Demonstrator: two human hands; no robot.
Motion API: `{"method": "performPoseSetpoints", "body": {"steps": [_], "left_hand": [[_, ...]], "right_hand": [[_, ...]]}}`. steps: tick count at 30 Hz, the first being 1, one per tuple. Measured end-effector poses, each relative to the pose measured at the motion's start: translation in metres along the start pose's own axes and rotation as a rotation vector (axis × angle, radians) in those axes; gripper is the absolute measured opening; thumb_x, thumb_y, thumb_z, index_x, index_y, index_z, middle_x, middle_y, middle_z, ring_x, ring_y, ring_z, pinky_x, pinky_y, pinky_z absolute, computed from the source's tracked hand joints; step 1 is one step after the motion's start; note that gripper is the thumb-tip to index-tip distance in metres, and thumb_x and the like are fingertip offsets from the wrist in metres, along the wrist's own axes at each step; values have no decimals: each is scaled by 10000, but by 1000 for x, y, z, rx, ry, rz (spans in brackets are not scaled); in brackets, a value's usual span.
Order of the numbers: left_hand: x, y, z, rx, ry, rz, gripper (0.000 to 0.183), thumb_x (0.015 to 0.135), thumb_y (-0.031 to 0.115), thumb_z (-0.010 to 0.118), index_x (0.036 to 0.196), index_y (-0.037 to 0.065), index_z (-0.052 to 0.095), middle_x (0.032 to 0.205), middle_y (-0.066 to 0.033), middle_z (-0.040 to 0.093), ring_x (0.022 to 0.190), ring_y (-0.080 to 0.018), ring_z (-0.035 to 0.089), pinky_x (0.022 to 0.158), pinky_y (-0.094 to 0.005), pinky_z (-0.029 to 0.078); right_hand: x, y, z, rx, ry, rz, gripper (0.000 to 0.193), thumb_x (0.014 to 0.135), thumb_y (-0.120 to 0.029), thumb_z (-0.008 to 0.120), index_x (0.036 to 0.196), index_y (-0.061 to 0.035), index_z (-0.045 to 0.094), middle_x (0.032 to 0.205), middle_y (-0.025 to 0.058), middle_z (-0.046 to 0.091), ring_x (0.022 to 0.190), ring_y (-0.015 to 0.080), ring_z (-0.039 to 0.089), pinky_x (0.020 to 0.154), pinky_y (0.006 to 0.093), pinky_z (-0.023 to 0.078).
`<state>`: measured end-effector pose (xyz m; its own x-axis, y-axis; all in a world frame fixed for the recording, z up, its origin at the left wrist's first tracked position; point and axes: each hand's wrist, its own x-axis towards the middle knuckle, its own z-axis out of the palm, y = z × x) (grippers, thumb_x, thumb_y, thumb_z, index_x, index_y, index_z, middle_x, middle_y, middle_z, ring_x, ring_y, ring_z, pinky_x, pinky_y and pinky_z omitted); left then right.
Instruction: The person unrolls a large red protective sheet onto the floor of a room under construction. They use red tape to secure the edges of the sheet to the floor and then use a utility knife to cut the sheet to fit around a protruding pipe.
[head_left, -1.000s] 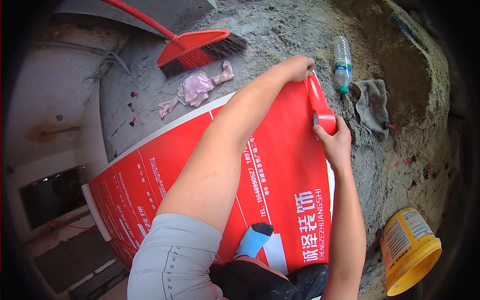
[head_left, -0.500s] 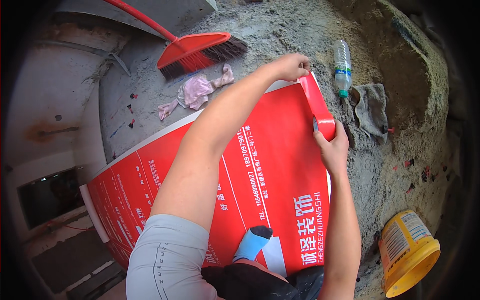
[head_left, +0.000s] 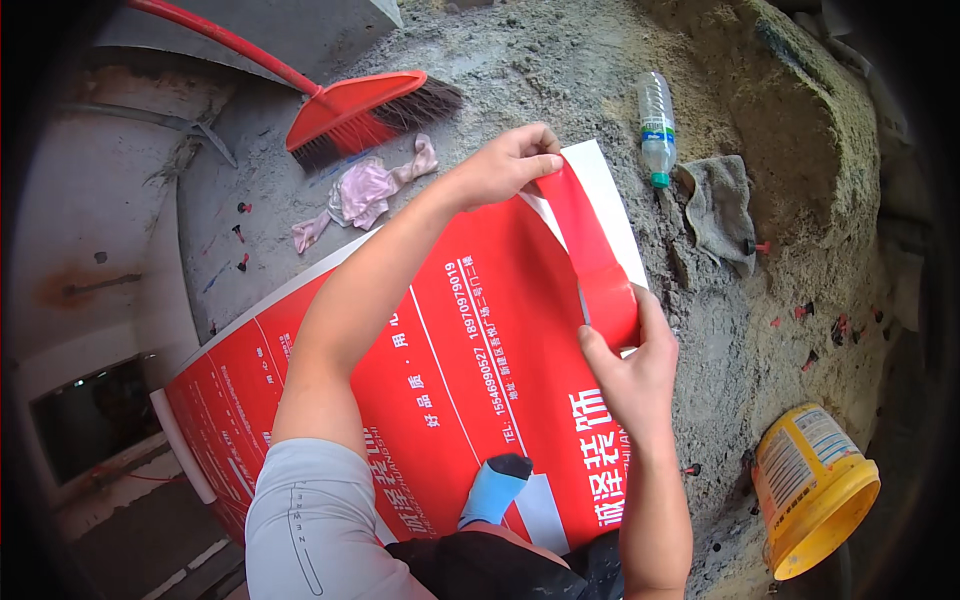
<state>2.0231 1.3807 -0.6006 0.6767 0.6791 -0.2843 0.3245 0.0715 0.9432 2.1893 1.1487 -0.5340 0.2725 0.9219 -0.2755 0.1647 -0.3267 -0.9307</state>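
A large red printed sheet (head_left: 470, 340) with a white border lies spread over the ground in front of me. At its far right corner my left hand (head_left: 510, 168) pinches the end of a red tape strip (head_left: 588, 228), thumb and fingers closed. The strip runs toward me to a roll of red tape (head_left: 612, 312). My right hand (head_left: 642, 370) grips this roll, thumb on the near side and fingers around the outer side. White border shows beyond the strip's right edge. Whether the strip touches the sheet along its length I cannot tell.
A red broom (head_left: 355, 110) lies at the far left beside a crumpled pink cloth (head_left: 364, 190). On the right are a plastic bottle (head_left: 657, 125), a grey rag (head_left: 720, 212) and a yellow bucket (head_left: 815, 490) on its side. My blue-socked foot (head_left: 495, 492) rests on the sheet.
Both hands have shifted left and nearer to me, carrying the tape with them. More tape stretches between them, and more white border shows at the far right corner. The view has also shifted.
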Motion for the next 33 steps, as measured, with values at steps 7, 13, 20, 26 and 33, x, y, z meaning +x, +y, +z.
{"method": "performPoseSetpoints", "body": {"steps": [7,13,20,26,33], "left_hand": [[-77,17,-30,-120,69,60,133,960,164,633,972,48,568,872,31,564,809,-46,511,739,-223,428],[3,-73,-2,48,128,37,122,955,156,630,983,48,581,853,22,584,791,-66,552,718,-232,462],[74,-73,41,406,257,60,157,936,170,626,1011,35,594,913,-132,664,838,-241,661,742,-382,521],[81,-79,46,689,320,201,166,933,198,593,1021,57,605,999,-163,668,947,-366,644,829,-450,506],[82,-79,51,868,316,230,158,943,225,578,1050,109,594,1042,-104,640,966,-339,643,800,-472,519]], "right_hand": [[-25,-13,28,-26,-83,-80,562,765,-128,741,1245,63,520,979,243,686,929,367,702,800,407,560],[25,54,37,-152,46,12,516,761,-150,733,1207,48,566,957,240,703,883,354,709,788,404,553],[75,77,14,-219,92,103,433,753,-202,740,1084,56,633,952,218,712,884,313,707,799,402,536],[83,75,14,-244,71,128,427,747,-225,737,1065,44,642,947,222,710,871,335,702,795,411,535],[86,65,17,-258,83,139,409,748,-235,718,1040,41,645,923,217,711,853,341,703,785,414,538]]}}
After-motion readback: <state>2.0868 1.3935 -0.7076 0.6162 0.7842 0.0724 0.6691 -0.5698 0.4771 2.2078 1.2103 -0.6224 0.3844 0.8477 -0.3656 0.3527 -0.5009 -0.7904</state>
